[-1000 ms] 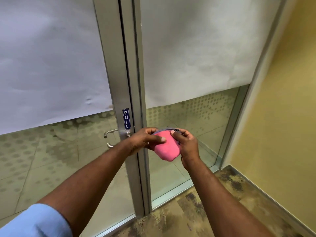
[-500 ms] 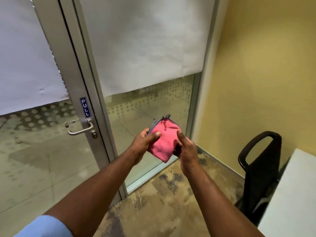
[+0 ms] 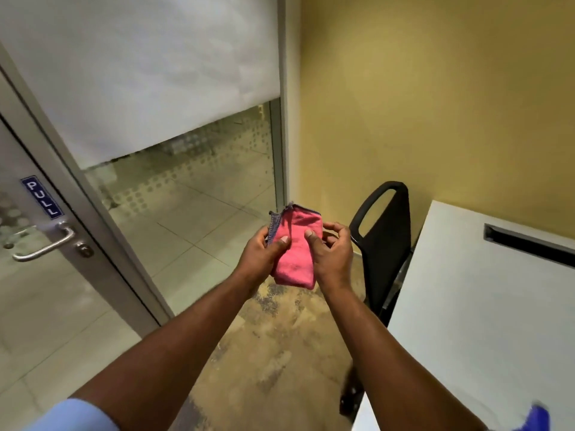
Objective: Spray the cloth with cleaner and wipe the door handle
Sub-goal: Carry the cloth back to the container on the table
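A folded pink cloth (image 3: pixel 297 250) with a dark stitched edge is held in front of me by both hands. My left hand (image 3: pixel 263 255) grips its left side with the thumb on top. My right hand (image 3: pixel 329 253) grips its right side, thumb pressed on the cloth. The silver lever door handle (image 3: pixel 46 245) is at the far left on the metal door frame, below a blue PULL sign (image 3: pixel 42 197), well away from the cloth. A blurred blue object (image 3: pixel 536 416) shows at the bottom right corner; I cannot tell what it is.
A glass door and panel with a white blind (image 3: pixel 140 73) fill the left and centre. A black chair (image 3: pixel 384 241) stands by a white table (image 3: pixel 485 306) at the right, against a yellow wall (image 3: pixel 435 104). Worn mottled floor (image 3: pixel 273 353) lies below my arms.
My view has swung right: the door handle slid to the far left, the chair and table came in. Both hands have come away from the handle with the cloth.
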`<state>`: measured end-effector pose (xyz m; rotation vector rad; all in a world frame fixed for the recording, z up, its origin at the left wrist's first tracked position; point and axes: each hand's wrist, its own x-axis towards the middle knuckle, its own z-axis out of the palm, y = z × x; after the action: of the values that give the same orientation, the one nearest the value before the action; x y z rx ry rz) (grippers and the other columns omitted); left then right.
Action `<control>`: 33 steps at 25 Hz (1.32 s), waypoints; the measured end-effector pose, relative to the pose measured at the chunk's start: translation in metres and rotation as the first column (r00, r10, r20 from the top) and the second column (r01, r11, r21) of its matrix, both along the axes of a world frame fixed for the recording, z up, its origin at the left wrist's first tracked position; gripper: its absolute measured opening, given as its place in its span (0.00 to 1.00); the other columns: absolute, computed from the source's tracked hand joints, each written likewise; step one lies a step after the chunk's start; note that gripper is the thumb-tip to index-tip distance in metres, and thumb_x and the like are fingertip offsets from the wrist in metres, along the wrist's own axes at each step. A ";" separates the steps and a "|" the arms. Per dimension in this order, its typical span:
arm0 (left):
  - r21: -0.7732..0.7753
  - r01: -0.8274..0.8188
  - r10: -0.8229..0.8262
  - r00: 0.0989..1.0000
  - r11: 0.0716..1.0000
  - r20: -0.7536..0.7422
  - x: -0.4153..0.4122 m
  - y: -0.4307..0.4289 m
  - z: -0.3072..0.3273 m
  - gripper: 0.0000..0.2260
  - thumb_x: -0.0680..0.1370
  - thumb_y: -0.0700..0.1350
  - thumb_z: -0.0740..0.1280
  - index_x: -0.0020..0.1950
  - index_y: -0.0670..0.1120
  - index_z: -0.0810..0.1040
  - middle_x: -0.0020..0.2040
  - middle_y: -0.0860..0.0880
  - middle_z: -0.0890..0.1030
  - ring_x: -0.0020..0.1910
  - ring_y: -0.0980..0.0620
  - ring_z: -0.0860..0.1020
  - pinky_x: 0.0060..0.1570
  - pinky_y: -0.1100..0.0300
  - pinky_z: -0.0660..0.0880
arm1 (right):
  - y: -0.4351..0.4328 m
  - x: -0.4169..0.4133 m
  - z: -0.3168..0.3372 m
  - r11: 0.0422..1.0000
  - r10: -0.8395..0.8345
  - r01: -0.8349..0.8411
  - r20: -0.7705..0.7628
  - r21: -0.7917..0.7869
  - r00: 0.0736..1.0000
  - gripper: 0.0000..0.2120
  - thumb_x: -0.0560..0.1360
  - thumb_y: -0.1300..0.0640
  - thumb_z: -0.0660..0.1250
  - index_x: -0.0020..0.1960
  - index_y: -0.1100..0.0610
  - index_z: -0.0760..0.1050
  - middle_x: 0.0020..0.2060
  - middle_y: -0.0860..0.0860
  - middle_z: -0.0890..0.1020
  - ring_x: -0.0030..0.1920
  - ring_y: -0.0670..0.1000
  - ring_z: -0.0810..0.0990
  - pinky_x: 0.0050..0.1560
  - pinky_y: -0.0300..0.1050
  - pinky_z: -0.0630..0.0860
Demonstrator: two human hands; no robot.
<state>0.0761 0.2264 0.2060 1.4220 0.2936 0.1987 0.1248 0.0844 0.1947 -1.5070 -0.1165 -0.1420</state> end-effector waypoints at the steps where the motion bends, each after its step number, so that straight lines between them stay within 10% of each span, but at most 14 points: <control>1: 0.016 0.011 -0.011 1.000 1.000 0.005 0.004 -0.008 -0.003 0.16 0.81 0.42 0.71 0.65 0.57 0.73 0.55 0.52 0.87 0.56 0.48 0.86 0.53 0.49 0.84 | -0.009 -0.001 -0.001 0.998 -0.048 0.049 0.022 -0.041 0.999 0.15 0.76 0.52 0.75 0.57 0.54 0.74 0.48 0.45 0.81 0.47 0.42 0.81 0.43 0.31 0.79; 6: 0.219 0.032 -0.040 0.999 0.975 0.034 0.013 -0.054 -0.013 0.38 0.79 0.41 0.74 0.81 0.62 0.59 0.73 0.53 0.69 0.66 0.52 0.75 0.40 0.63 0.83 | -0.053 -0.004 -0.015 0.982 -0.169 0.170 0.024 -0.079 0.985 0.07 0.77 0.52 0.73 0.54 0.53 0.82 0.47 0.41 0.84 0.49 0.34 0.81 0.46 0.29 0.78; 13: 0.169 0.241 -0.230 0.970 0.956 -0.082 0.021 -0.116 -0.051 0.10 0.76 0.35 0.75 0.48 0.51 0.85 0.57 0.51 0.84 0.58 0.46 0.82 0.49 0.52 0.84 | -0.130 -0.025 -0.051 0.953 -0.262 0.241 -0.102 -0.184 0.960 0.17 0.79 0.66 0.64 0.65 0.54 0.82 0.64 0.50 0.82 0.63 0.52 0.79 0.62 0.48 0.81; 17: 0.083 0.404 -0.386 0.906 0.911 -0.174 0.018 -0.160 -0.086 0.12 0.74 0.32 0.76 0.51 0.49 0.87 0.59 0.46 0.84 0.56 0.47 0.83 0.44 0.61 0.82 | -0.181 -0.048 -0.076 0.906 -0.363 0.308 -0.158 -0.289 0.918 0.24 0.75 0.72 0.61 0.65 0.55 0.82 0.66 0.53 0.81 0.64 0.53 0.78 0.59 0.38 0.77; 29: 0.350 0.689 -0.597 0.725 0.635 -0.343 0.014 -0.260 -0.180 0.19 0.76 0.32 0.74 0.64 0.47 0.83 0.62 0.53 0.76 0.57 0.52 0.78 0.51 0.60 0.83 | -0.270 -0.083 -0.167 0.841 -0.492 0.323 -0.366 -0.434 0.790 0.28 0.77 0.75 0.57 0.69 0.52 0.77 0.71 0.54 0.76 0.69 0.58 0.75 0.70 0.54 0.74; 33: 0.481 0.715 -0.616 0.691 0.507 -0.377 0.018 -0.275 -0.223 0.21 0.74 0.31 0.72 0.67 0.44 0.82 0.72 0.47 0.73 0.63 0.47 0.78 0.55 0.64 0.79 | -0.287 -0.082 -0.211 0.872 -0.436 0.240 -0.454 -0.426 0.777 0.28 0.76 0.74 0.60 0.71 0.52 0.74 0.71 0.52 0.75 0.70 0.53 0.74 0.62 0.29 0.72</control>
<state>0.0946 -0.0485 -0.0167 2.0951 -0.2552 -0.5332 0.0432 -0.2022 -0.0167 -1.8596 0.6313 0.0193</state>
